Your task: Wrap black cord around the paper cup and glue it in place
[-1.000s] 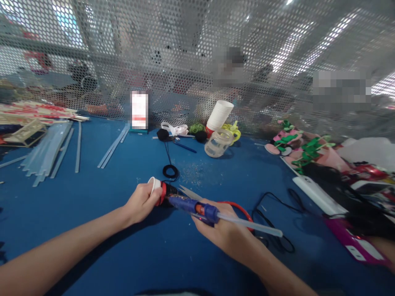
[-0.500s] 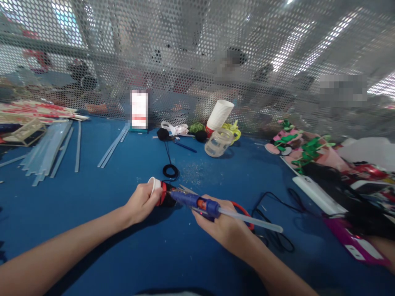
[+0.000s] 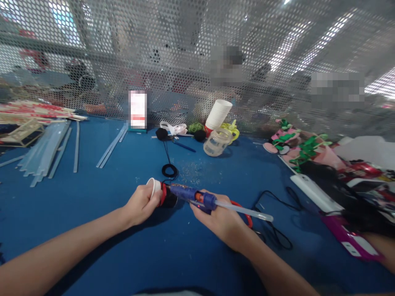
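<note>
My left hand (image 3: 139, 205) is closed round a white paper cup (image 3: 154, 185) lying on its side. Red and black yarn (image 3: 169, 196) covers the cup's far part. In my right hand (image 3: 226, 224) is a blue hot glue gun (image 3: 187, 193), its tip at the yarn-covered side of the cup. A clear glue stick (image 3: 243, 210) sticks out of the gun's back end. Beside that hand shows the red handle of scissors (image 3: 248, 218); whether my fingers hold it too is hidden. A strand runs from the cup to a coil of black yarn (image 3: 164, 172).
Many glue sticks (image 3: 46, 152) lie at the left. Along the back are a bright-screened phone (image 3: 137, 109), a black yarn ball (image 3: 161, 133), stacked paper cups (image 3: 219, 113) and a clear jar (image 3: 216, 146). Paper flowers (image 3: 308, 150), a white power strip (image 3: 314, 193) and a cord crowd the right.
The glue gun has shifted slightly left and up along the cup's yarn. The scissor blade that showed beyond the gun is now out of sight. My left hand has barely moved.
</note>
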Available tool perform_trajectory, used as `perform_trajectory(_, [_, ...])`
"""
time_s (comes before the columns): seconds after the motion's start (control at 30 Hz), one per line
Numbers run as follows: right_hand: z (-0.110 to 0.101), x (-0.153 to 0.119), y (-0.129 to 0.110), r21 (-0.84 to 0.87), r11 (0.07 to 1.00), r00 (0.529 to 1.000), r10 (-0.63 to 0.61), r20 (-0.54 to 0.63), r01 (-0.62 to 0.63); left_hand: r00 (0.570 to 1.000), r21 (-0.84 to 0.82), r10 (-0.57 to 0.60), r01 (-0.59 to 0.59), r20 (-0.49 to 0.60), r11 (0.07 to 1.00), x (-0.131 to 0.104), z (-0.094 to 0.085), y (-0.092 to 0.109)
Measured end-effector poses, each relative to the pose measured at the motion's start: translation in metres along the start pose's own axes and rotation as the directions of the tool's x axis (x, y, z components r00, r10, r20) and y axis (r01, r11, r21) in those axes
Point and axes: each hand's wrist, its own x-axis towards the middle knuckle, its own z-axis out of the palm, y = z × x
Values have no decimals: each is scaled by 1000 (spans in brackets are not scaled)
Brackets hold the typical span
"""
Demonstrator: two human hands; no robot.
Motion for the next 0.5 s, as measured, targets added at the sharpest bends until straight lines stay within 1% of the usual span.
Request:
perform_trajectory(0.17, [-1, -3, -2, 25, 999, 999, 38, -17, -37, 1000, 11, 22, -22, 7, 1000, -1, 0, 1])
perform_trajectory(0.27, [-1, -5, -3, 56, 996, 997, 72, -5, -72, 999, 26, 41, -41, 10, 999, -1, -1, 1])
perform_trajectory(0.37, [-2, -3, -5, 72, 992, 995, 103, -10, -102, 999, 43, 46, -46, 7, 998, -2, -1, 1])
perform_trajectory(0.5, [-8, 4, -10, 66, 996, 998, 64, 25, -66, 997, 67, 67, -69, 30, 995, -1, -1, 1])
